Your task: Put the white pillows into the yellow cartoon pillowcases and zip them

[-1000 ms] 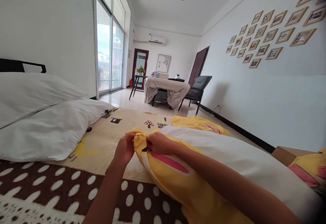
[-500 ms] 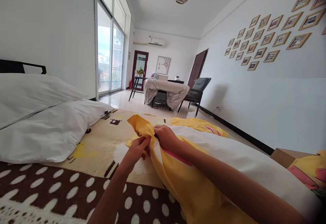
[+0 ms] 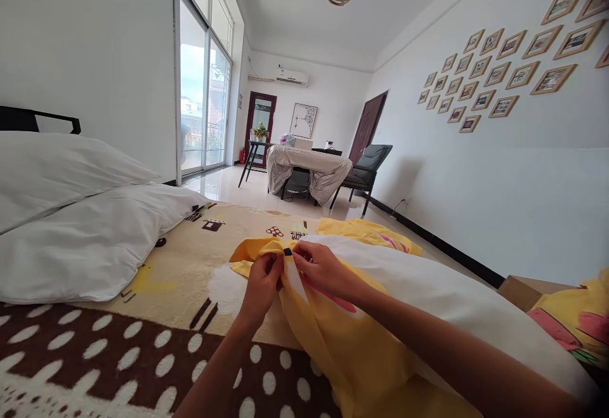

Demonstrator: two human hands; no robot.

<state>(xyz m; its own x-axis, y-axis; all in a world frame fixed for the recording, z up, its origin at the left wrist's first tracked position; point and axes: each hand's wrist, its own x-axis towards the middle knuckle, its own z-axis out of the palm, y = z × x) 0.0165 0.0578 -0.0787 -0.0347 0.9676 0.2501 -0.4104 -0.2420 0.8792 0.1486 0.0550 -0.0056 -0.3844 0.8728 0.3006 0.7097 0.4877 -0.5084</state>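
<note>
A yellow cloth point(image 3: 371, 348) with pink and white patches lies along the front edge of a white quilt point(image 3: 428, 285). My left hand point(image 3: 263, 278) pinches the gathered cloth near its far left end, thumb against fingers. Just to its right, my right hand point(image 3: 318, 264) is closed on the same cloth edge. A small dark patch point(image 3: 287, 252) shows on the cloth between both hands. Left of my left hand, a loose flap of the yellow cloth hangs over the cream patterned blanket point(image 3: 190, 266).
White pillows point(image 3: 85, 234) lie at the left. More yellow fabric point(image 3: 366, 233) is behind the quilt. A cardboard box point(image 3: 528, 291) and yellow-pink fabric point(image 3: 580, 316) sit at the right. Farther off stand a covered table point(image 3: 309, 161) and a black chair point(image 3: 368, 174).
The raised yellow flap has dropped lower and to the left. My right hand has turned and opened its grip into a pinch, uncovering the dark patch. My left hand has shifted slightly.
</note>
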